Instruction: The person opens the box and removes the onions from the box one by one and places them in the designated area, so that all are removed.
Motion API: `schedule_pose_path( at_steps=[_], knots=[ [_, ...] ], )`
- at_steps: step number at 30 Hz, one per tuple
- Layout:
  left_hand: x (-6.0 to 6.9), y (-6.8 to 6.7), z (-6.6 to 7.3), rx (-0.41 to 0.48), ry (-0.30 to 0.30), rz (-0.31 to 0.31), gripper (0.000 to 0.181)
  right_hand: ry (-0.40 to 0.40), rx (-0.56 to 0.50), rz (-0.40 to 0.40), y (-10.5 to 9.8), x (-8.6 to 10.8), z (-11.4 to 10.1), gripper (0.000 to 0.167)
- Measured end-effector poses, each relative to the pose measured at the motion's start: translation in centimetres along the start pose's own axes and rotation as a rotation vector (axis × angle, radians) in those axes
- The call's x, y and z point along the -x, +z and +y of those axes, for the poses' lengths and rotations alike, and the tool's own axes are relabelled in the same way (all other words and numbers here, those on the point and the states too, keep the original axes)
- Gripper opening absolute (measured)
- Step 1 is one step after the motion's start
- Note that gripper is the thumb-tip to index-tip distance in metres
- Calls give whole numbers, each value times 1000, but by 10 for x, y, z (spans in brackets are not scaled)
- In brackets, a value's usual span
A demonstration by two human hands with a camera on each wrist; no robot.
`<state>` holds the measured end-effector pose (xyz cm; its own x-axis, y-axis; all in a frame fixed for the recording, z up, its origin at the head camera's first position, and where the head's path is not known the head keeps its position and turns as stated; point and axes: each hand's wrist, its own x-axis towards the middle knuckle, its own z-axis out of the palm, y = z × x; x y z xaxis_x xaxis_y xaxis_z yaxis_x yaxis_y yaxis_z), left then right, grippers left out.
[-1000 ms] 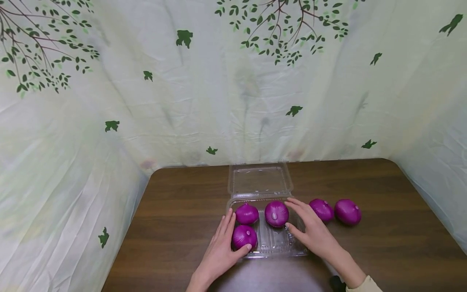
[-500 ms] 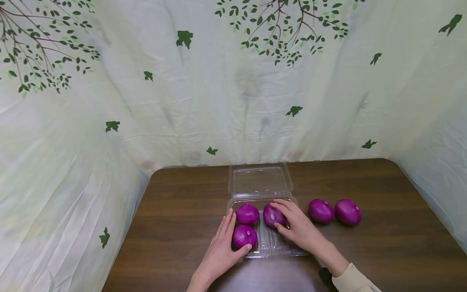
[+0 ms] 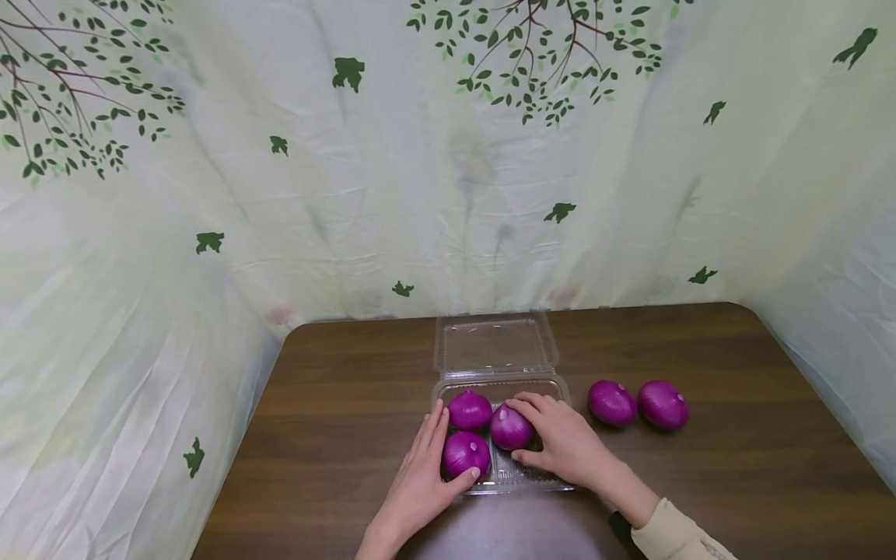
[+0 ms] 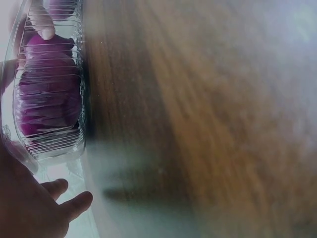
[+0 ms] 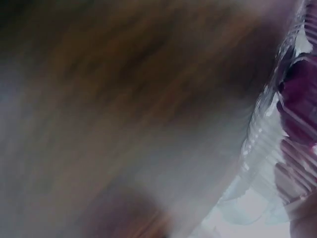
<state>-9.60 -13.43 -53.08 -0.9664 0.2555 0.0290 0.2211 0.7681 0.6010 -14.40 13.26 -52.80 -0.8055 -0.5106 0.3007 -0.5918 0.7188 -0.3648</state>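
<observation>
Thumb and fingers of the right hand [image 3: 570, 446] grip a middle red onion [image 3: 509, 428] inside an open clear plastic clamshell [image 3: 521, 490]; at the clamshell's left sit a rear red onion [image 3: 470, 410] and a front red onion [image 3: 465, 453]; the left hand [image 3: 421, 484] lies with fingers straight along that side, thumb at the front red onion; the lid [image 3: 495, 346] lies folded back; on the wood-grain table [image 3: 336, 420] to the right rest a fourth red onion [image 3: 612, 403] and a fifth red onion [image 3: 663, 405].
</observation>
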Motion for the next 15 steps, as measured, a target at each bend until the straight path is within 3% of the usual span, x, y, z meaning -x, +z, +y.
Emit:
schedule_pose_path(
  at_steps=[7, 15],
  knots=[
    [0, 1, 1, 1, -8, -10, 100, 44, 68, 13, 5, 2, -4, 78],
    [0, 0, 1, 1, -15, -14, 101, 95, 0, 11, 3, 1, -4, 83]
  ],
)
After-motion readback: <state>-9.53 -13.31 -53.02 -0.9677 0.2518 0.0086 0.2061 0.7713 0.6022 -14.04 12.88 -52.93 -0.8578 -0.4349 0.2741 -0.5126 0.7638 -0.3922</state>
